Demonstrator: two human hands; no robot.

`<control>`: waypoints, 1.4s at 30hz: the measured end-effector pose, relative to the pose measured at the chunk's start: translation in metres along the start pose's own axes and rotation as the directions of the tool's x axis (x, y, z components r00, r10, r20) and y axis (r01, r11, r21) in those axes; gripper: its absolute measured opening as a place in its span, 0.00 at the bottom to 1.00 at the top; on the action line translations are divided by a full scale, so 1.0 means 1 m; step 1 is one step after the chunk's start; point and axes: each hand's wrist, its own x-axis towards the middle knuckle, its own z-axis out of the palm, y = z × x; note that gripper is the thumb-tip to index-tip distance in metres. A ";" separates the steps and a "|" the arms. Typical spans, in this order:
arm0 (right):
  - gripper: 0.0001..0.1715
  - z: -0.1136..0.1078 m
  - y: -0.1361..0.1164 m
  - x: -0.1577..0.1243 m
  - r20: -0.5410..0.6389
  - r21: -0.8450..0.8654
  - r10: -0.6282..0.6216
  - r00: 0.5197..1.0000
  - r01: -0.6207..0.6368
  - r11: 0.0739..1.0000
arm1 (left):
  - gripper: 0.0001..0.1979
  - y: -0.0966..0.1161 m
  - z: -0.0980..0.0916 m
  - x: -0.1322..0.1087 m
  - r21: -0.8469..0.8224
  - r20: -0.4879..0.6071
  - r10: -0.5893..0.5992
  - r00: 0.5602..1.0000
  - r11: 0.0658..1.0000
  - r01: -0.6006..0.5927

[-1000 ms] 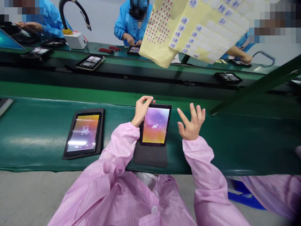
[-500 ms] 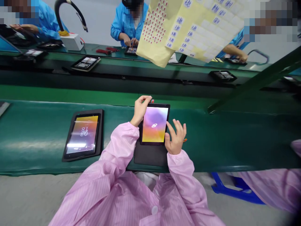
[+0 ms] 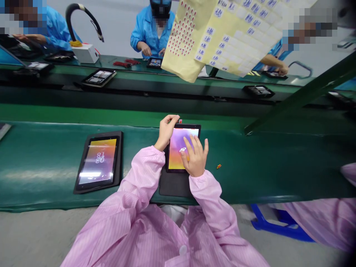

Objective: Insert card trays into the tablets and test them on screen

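The left hand (image 3: 166, 132) is closed on the far left corner of a tablet (image 3: 184, 148), while the right hand (image 3: 196, 156) is open, fingertips on its screen. The tablet lies on a dark cover (image 3: 175, 187) near the tabletop's (image 3: 264, 178) near edge, a second tablet (image 3: 98, 161) to the left, a small orange part (image 3: 218, 166) to the right.

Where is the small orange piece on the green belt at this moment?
In the head view, the small orange piece lies on the green belt, just right of the person's right hand and the lit tablet beneath it.
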 end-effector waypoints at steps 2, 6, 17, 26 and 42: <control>0.29 0.001 -0.002 0.001 0.044 0.001 -0.012 0.999 0.012 1.000 | 0.06 0.000 0.000 0.000 -0.002 0.001 0.000 1.000 1.000 0.000; 0.29 0.004 -0.008 0.010 0.082 -0.016 -0.038 0.996 0.039 0.999 | 0.06 0.000 0.000 0.000 -0.022 0.014 0.010 1.000 1.000 -0.010; 0.39 -0.003 -0.037 -0.043 0.335 -0.032 0.078 0.939 -0.071 0.997 | 0.06 0.000 -0.001 0.000 -0.009 0.002 -0.021 1.000 1.000 0.021; 0.38 -0.020 -0.043 -0.071 0.386 -0.009 0.043 0.922 -0.043 0.999 | 0.06 0.003 -0.001 -0.001 -0.009 0.015 -0.036 0.999 0.999 0.036; 0.38 0.007 -0.021 -0.003 0.255 -0.074 0.080 0.964 -0.063 0.995 | 0.06 0.004 0.000 -0.001 0.006 0.005 -0.007 1.000 1.000 0.007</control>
